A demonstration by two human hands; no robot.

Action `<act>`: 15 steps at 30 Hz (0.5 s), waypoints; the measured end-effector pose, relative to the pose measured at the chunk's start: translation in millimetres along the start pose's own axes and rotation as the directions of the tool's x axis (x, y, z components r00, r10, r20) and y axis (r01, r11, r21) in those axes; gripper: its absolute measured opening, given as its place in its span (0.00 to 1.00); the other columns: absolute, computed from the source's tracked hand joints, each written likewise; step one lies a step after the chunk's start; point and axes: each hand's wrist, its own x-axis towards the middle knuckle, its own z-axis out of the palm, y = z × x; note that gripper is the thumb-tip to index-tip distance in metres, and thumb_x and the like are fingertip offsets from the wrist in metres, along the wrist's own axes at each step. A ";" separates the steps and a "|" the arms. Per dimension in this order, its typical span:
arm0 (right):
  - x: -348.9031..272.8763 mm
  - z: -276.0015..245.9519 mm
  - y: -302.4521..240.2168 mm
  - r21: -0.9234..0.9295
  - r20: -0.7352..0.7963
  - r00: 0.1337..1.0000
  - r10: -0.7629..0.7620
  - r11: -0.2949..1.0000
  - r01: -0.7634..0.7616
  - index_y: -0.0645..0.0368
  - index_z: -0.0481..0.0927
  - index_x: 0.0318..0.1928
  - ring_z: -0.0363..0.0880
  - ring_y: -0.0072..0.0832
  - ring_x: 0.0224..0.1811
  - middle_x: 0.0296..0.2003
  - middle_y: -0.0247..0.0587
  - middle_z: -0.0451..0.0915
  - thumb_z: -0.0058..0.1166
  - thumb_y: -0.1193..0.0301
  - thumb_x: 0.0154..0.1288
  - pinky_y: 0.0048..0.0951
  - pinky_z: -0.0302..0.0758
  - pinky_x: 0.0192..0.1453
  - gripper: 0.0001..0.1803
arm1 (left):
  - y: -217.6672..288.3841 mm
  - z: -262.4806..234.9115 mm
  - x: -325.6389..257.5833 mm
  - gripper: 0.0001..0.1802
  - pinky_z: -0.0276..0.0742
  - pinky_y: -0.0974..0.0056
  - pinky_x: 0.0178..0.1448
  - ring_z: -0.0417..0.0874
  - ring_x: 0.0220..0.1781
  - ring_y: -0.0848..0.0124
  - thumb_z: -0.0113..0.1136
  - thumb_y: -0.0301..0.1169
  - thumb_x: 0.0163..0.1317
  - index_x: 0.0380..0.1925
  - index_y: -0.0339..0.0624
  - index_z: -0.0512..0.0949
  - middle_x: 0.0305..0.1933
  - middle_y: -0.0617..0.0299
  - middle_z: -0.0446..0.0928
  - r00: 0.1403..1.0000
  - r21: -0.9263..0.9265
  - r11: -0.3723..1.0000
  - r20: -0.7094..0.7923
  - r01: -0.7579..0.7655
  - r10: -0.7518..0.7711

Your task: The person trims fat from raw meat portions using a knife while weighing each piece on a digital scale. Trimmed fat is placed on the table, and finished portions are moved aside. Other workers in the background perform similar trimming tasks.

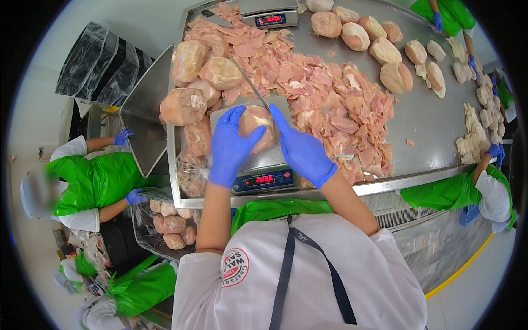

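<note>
- Left hand [230,144]: cupped around the meat piece [258,122], gripping it.
- Right hand [303,151]: closed on the knife [251,83], blade pointing away and leftward.
- Meat piece: on the scale [263,180], near the desk's [423,118] front edge.
- Beyond: heaped slices [335,104].
- Step, as judged: trimming to weight.
- Next move calls for: piece steady, left fingertips clear of the edge.

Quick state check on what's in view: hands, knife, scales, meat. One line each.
Left hand: gloved, cupped against the meat piece
Right hand: gloved, gripping the knife
Knife: blade pointing away from the person
Meat piece: on the near scale
Near scale: on, display lit red
Far scale: on, display lit red
Meat slices: thin, heaped loose on the steel table
</note>
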 end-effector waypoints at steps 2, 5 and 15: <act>-18.2 -3.2 0.8 -0.003 0.064 0.997 0.037 0.999 -0.037 0.43 0.45 0.82 0.82 0.54 0.30 0.32 0.61 0.81 0.45 0.73 0.71 0.53 0.76 0.36 0.42 | 1.4 -1.4 -0.5 0.40 0.72 0.55 0.71 0.78 0.65 0.52 0.75 0.47 0.55 0.62 0.34 0.76 0.63 0.45 0.77 1.000 0.020 1.000 -0.006 0.017 -0.017; -23.3 -6.8 1.5 0.017 0.141 0.986 0.084 0.996 -0.088 0.44 0.44 0.82 0.82 0.56 0.31 0.33 0.62 0.82 0.44 0.73 0.72 0.54 0.76 0.37 0.42 | 6.5 -1.3 -2.7 0.39 0.72 0.55 0.70 0.79 0.64 0.53 0.76 0.46 0.55 0.61 0.34 0.77 0.63 0.45 0.77 1.000 0.068 0.998 -0.029 0.010 -0.008; 12.4 15.8 21.7 0.270 -0.002 1.000 -0.007 0.963 0.007 0.46 0.43 0.82 0.81 0.62 0.40 0.39 0.69 0.80 0.44 0.72 0.72 0.57 0.75 0.47 0.42 | 13.3 1.7 -3.3 0.39 0.72 0.56 0.70 0.78 0.64 0.52 0.76 0.47 0.53 0.60 0.32 0.77 0.62 0.45 0.77 0.998 0.060 0.998 -0.063 0.018 -0.014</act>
